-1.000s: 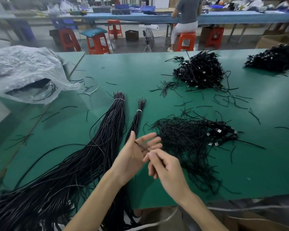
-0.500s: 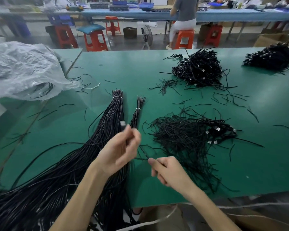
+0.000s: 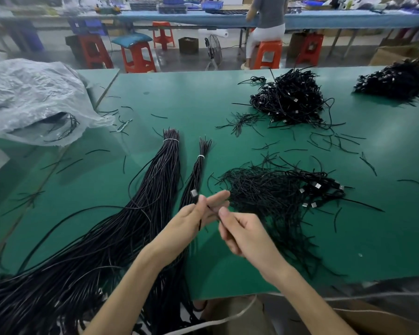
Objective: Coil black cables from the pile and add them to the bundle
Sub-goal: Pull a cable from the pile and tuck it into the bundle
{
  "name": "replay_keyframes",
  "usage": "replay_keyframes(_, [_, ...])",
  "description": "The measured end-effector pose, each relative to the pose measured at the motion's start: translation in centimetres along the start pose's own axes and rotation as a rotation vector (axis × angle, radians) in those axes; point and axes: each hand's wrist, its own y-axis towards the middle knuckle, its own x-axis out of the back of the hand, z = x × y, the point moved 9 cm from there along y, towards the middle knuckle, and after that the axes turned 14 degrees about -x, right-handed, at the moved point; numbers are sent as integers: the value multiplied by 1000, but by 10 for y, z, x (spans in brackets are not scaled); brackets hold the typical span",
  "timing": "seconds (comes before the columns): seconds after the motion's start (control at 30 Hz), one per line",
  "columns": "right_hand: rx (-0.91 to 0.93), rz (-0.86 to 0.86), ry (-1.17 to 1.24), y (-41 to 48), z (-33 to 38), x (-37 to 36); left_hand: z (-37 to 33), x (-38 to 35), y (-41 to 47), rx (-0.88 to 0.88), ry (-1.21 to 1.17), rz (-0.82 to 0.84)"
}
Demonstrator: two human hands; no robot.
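Note:
My left hand [image 3: 191, 220] pinches a thin black cable [image 3: 200, 220] just below its silver plug [image 3: 193, 193], which sticks up above the thumb. My right hand [image 3: 240, 229] pinches the same cable a little lower, its thumb almost touching my left fingers. Both hands hover over the green table [image 3: 179, 97] near its front edge. Right of them lies the loose pile of black cables [image 3: 276, 189]. To the left lie a thick tied bundle [image 3: 155, 180] and a thin tied bundle [image 3: 197, 168], fanning out toward me.
A crumpled clear plastic bag [image 3: 29, 97] sits at the far left. Two more cable heaps [image 3: 288, 100] [image 3: 397, 81] lie at the back right. Short black wire scraps litter the table. A person sits on an orange stool [image 3: 266, 54] beyond the table.
My left hand raised the plug end and swung left, then both hands came together again; now my right hand pinches the cable beside my left fingers.

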Motion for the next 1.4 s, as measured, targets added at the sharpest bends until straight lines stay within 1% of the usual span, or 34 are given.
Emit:
replay_keyframes(0.1, [11, 44, -29, -4, -17, -29, 10, 9, 2, -68, -303, -176])
replay_keyframes(0.17, [-20, 111, -49, -5, -32, -53, 19, 22, 3, -54, -515, -348])
replay_keyframes(0.2, [-52, 152, -58, -5, -39, -65, 24, 32, 3, -47, -563, -442])
replay_keyframes(0.23, [-85, 180, -60, -5, -47, -74, 28, 43, 2, -44, -552, -515])
replay_keyframes(0.3, [-121, 173, -70, -6, -57, -80, 34, 61, -1, -37, -454, -578])
replay_keyframes(0.37, [-117, 150, -78, -5, -60, -79, 40, 71, -9, -28, -434, -607])
replay_keyframes(0.43, [-122, 163, -78, -3, -62, -77, 44, 77, -15, -10, -540, -659])
replay_keyframes(0.5, [-131, 172, -113, 0, -64, -73, 45, 77, -17, -10, -766, -712])
replay_keyframes(0.53, [-129, 162, -146, 3, -65, -68, 40, 75, -15, -21, -889, -712])
replay_keyframes(0.6, [-106, 120, -221, 10, -64, -54, 23, 69, -11, -47, -1067, -644])
replay_keyframes(0.63, [-92, 96, -251, 13, -64, -46, 12, 64, -8, -51, -1097, -574])
replay_keyframes(0.67, [-78, 74, -276, 16, -62, -38, -1, 56, -7, -55, -1091, -470])
replay_keyframes(0.73, [-48, 40, -338, 23, -56, -24, -26, 36, -8, -26, -957, -223])
replay_keyframes(0.77, [-28, 24, -374, 26, -52, -17, -35, 27, -11, -2, -822, -102])
replay_keyframes(0.8, [-2, 10, -401, 28, -47, -10, -40, 20, -14, 13, -622, 15])
replay_keyframes(0.87, [48, -18, -416, 34, -33, 4, -38, 5, -24, 56, -113, 271])
replay_keyframes(0.9, [67, -34, -416, 36, -26, 10, -31, -4, -29, 100, 89, 388])
replay_keyframes(0.93, [84, -55, -407, 38, -19, 16, -22, -12, -33, 152, 219, 461])
replay_keyframes(0.97, [98, -77, -380, 40, -13, 20, -12, -17, -34, 186, 313, 469])
replay_keyframes(1.0, [112, -95, -339, 41, -7, 23, -5, -17, -30, 191, 392, 408])
replay_keyframes(1.03, [130, -105, -297, 42, -2, 23, 0, -13, -25, 167, 463, 298])
replay_keyframes(1.07, [152, -112, -265, 42, 3, 21, -1, -7, -20, 119, 488, 164])
replay_keyframes(1.1, [172, -117, -238, 41, 8, 18, -3, -1, -17, 67, 447, 36])
replay_keyframes(1.17, [191, -106, -170, 40, 11, 8, -4, 5, -13, -5, 252, -135])
replay_keyframes(1.27, [184, -47, -96, 38, 3, -13, -1, 10, -10, -38, -41, -290])
replay_keyframes(1.33, [167, -7, -105, 35, -10, -29, -6, 13, -4, -83, -319, -361])
replay_keyframes(1.4, [163, -31, -170, 34, -23, -34, -20, 18, 0, -130, -550, -388])
